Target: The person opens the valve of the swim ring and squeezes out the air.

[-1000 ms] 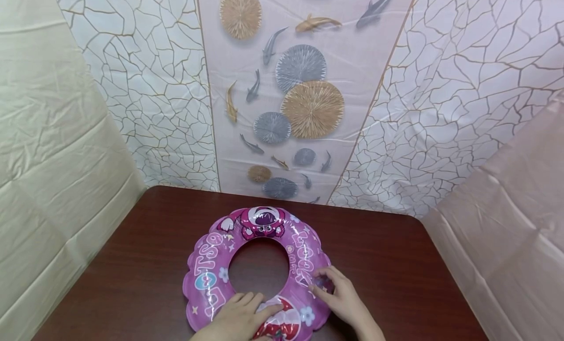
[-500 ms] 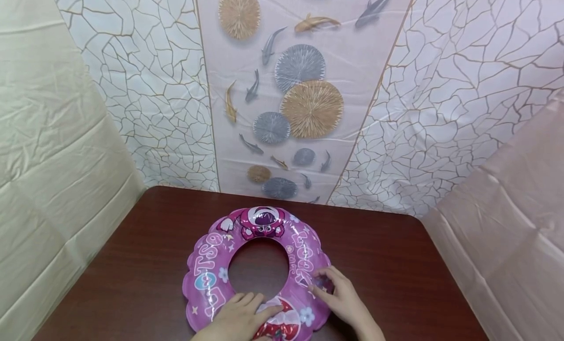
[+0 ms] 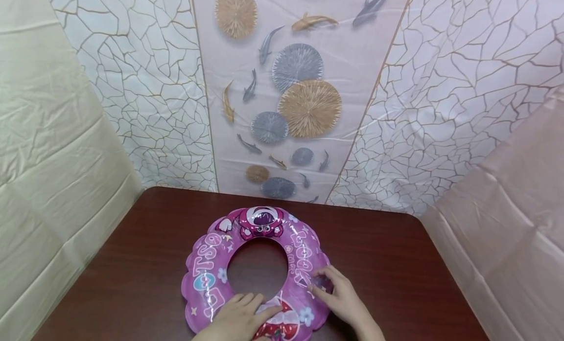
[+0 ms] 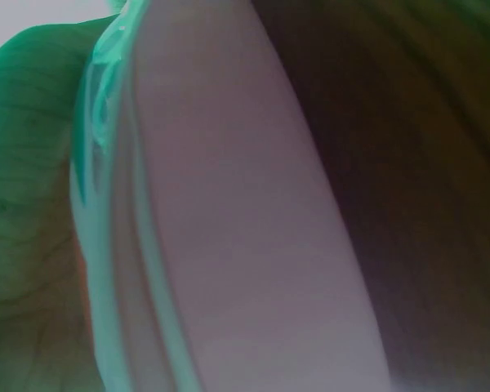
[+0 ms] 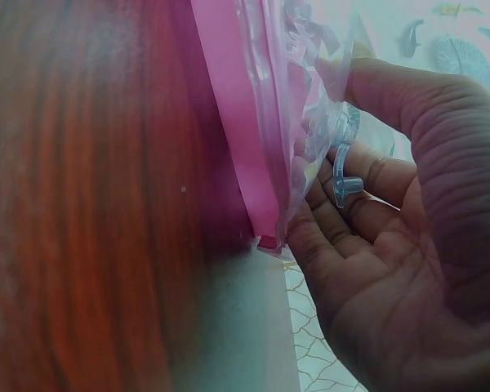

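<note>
A purple-pink inflatable swim ring (image 3: 204, 262) with a scalloped edge and a printed bear lies flat on the brown table. On its near side rests my left hand (image 3: 240, 314), palm down, fingers spread over the printed strawberry area. The left wrist view holds the ring's pale side wall (image 4: 245, 204) close up, with the palm (image 4: 24, 188) against it. My right hand (image 3: 345, 297) is at the ring's right edge. Its thumb and fingers curl about a clear air valve (image 5: 349, 126), whose small plug (image 5: 349, 186) hangs out. Fingertip contact there is partly hidden.
The dark wood table (image 3: 383, 262) extends around the ring on both sides. A patterned cloth backdrop (image 3: 304, 111) stands behind it. Plain cloth walls close off the left (image 3: 57, 160) and the right (image 3: 506, 223).
The head view has shifted very slightly, so the backdrop sits a little further left. Both hands keep the same hold on the ring, which lies where it was.
</note>
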A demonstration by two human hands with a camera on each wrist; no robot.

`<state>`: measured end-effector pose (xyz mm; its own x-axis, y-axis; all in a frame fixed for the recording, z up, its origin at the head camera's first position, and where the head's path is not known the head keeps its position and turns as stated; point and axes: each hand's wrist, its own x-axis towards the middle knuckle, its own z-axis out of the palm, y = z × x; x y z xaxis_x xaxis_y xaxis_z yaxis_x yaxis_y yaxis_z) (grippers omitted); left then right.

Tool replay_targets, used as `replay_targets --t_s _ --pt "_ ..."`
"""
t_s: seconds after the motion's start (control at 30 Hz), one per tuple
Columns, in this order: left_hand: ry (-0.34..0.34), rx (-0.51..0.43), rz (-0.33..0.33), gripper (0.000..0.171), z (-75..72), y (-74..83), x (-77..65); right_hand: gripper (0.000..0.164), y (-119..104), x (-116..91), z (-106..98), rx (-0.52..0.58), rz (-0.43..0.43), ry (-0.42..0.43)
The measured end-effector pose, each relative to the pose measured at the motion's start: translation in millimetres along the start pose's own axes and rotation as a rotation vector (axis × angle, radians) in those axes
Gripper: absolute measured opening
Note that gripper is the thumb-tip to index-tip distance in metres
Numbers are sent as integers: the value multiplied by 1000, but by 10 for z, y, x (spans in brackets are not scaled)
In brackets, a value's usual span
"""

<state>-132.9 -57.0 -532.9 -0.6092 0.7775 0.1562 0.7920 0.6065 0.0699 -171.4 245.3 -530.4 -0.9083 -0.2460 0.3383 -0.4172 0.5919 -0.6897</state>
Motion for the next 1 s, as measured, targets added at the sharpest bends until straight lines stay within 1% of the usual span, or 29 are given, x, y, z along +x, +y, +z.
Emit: replay_targets --t_s 0.23,0.47,0.77,1.0 --pt "0 12 -5 55 9 12 0 27 12 -2 15 3 18 -2" --pt "-4 27 -9 55 4 15 3 27 20 -1 31 -3 -7 12" --pt "-10 29 -11 55 -11 15 17 27 25 4 21 -7 -12 15" --pt "-18 55 -26 57 1 28 17 28 16 1 16 -11 24 -7"
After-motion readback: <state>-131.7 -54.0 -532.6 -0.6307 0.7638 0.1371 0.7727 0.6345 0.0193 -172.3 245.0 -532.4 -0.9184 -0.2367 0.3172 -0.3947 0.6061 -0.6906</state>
